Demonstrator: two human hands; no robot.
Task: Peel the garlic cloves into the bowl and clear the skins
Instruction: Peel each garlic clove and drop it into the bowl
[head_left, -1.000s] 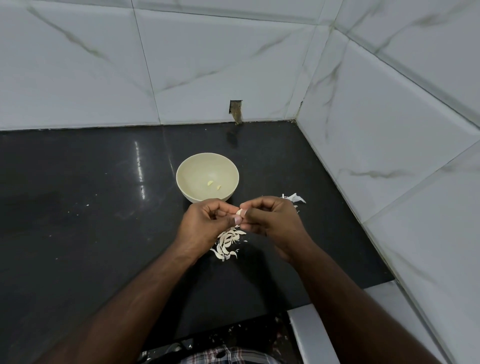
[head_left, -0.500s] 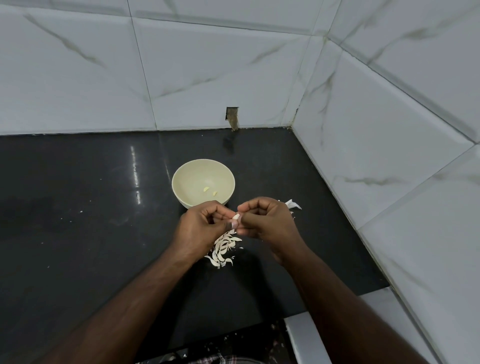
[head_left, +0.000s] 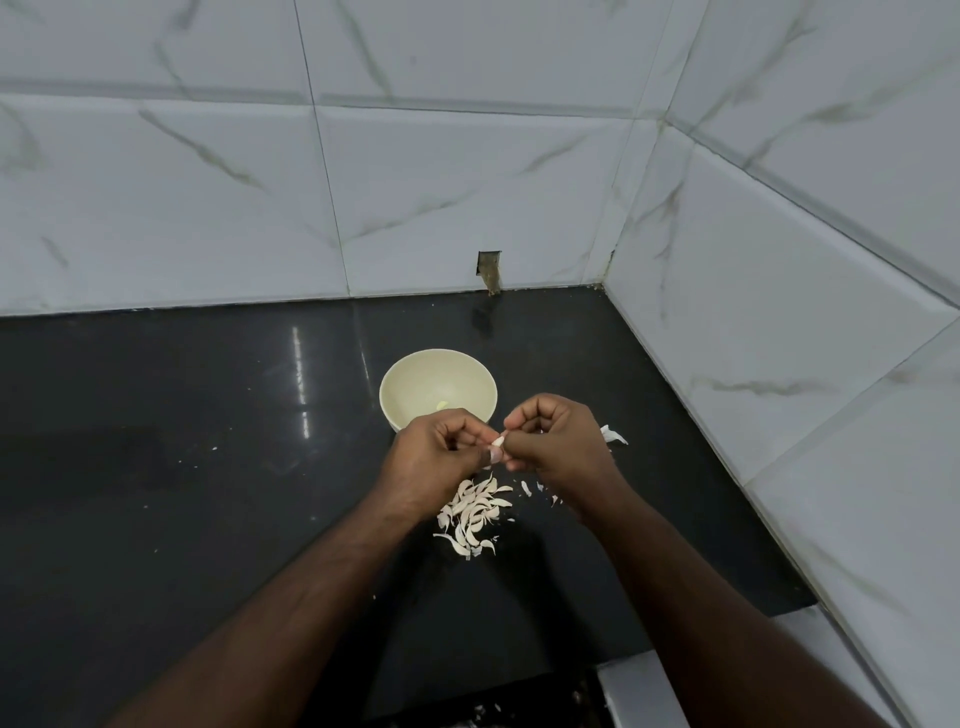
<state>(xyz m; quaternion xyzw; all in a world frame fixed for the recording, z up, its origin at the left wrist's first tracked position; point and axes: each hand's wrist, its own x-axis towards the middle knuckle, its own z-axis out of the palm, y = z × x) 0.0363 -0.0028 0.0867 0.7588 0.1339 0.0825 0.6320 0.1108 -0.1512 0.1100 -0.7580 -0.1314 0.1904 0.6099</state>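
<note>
A small pale garlic clove (head_left: 498, 441) is pinched between my left hand (head_left: 434, 460) and my right hand (head_left: 558, 441), both held just above the black counter in front of the cream bowl (head_left: 415, 384). Fingers of both hands curl round the clove, hiding most of it. Inside the bowl lies a peeled clove (head_left: 442, 405), partly hidden by my left hand. A heap of garlic cloves and skins (head_left: 472, 512) lies on the counter right below my hands. A loose white skin (head_left: 613, 435) pokes out beyond my right hand.
The black counter (head_left: 208, 467) ends at white marble tile walls behind and on the right, meeting in a corner. A small notch (head_left: 489, 267) is cut in the back wall. A white ledge (head_left: 639, 691) sits at the lower right.
The camera tilted up, so bowl and hands sit lower in view. Both hands keep working the clove in the same spot; a few more skin bits lie under my right hand.
</note>
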